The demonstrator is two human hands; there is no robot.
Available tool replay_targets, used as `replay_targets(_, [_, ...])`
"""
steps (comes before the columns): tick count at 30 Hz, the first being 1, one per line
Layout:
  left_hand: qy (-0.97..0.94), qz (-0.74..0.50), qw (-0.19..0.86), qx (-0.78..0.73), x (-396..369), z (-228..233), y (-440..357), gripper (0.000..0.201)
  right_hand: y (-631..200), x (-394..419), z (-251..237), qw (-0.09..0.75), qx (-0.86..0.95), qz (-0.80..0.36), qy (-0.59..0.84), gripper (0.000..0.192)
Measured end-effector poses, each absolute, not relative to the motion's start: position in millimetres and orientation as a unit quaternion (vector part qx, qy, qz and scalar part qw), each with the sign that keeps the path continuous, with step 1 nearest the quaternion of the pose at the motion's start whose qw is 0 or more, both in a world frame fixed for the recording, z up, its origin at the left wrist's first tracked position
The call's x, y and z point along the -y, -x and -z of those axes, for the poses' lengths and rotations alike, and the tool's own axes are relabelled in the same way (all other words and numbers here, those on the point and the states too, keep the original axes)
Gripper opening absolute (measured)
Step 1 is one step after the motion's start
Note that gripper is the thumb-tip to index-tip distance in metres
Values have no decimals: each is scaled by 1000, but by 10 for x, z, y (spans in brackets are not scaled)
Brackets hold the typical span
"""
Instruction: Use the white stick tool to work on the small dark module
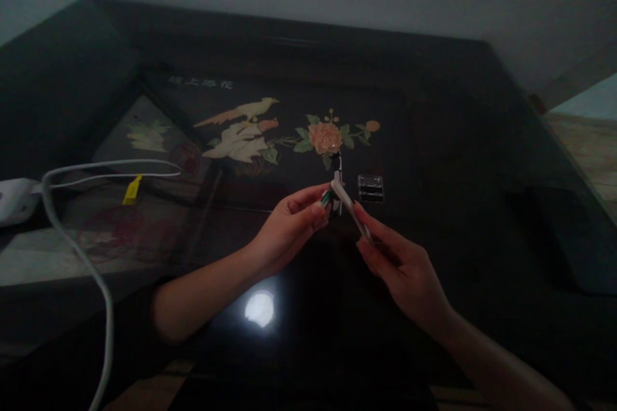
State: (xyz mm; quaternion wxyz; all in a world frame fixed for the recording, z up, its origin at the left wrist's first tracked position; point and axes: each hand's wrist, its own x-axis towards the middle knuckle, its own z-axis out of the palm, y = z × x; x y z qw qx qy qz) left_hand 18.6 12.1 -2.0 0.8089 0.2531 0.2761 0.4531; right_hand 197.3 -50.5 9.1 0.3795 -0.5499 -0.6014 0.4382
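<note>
Dim light, glossy black table (482,160) w/ inlaid bird (241,131) and flower (325,137) design.

Left hand (289,228): fingers curled, thumb + forefinger pinched on a small green-and-red bit (326,198); too small/dark to tell what it is.

Right hand (405,270): fingers closed round lower end of a pale flat stick (349,209), thumb on top. Stick runs up-left from the hand, its far tip meeting the green-and-red bit just beside left fingertips. Both held above table, between the two hands, approx centre of view.

Small dark upright piece (337,167) w/ whitish stem right behind the stick's tip; can't tell if held or standing.

Clear ridged block (371,188) on table just beyond right hand, not touched.

Far left: white cable (91,270) looping down, yellow tag (132,190) on it, white plug block (14,199) at edge. Lamp glare (259,308) on table between forearms.
</note>
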Motion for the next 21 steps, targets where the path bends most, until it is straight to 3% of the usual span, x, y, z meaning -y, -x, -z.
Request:
replay_targets(10, [-258,-450,810,-275,-138,31,-184,40,-1958,543,-138,373,622,-463,510,45])
replay_targets(16, [-246,-442,813,-287,-130,13,-184,48,-1984,499,-90,369,615,-437,543,42])
replay_targets(21, [-253,-445,812,-280,-129,30,-182,39,-2000,470,-79,369,602,-430,563,44])
